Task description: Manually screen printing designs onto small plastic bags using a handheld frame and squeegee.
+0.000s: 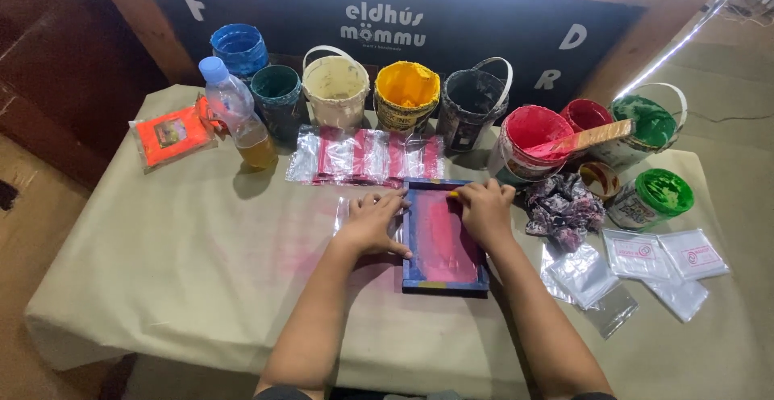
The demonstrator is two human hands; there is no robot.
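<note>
On the cloth-covered tabletop [201, 255], seen from the head camera, we have a small blue-framed printing screen [443, 239] lying flat near the middle, its mesh stained pink. Our left hand [372, 221] rests spread and flat beside the frame's left edge, fingers touching it, closed on nothing. Our right hand [484, 209] sits curled on the frame's upper right corner; something yellow shows at the fingertips, but we cannot tell whether it is gripped or merely touched.

Just beyond the frame lies a row of clear packets with red print [367, 158], and behind them a line of paint tubs: blue [239, 48], teal [276, 87], cream [336, 85], yellow [407, 92], black [472, 102], and a red tub [534, 138] with a wooden paddle [584, 138] laid across it. A plastic bottle [234, 114] stands to the left, a stained rag [563, 206] just right of the frame, and more clear packets [645, 267] further right.

To do this step well, we judge that the frame should be pressed evenly and kept square, the left hand pinning it so nothing slides, with steady downward pressure rather than a sideways push.
</note>
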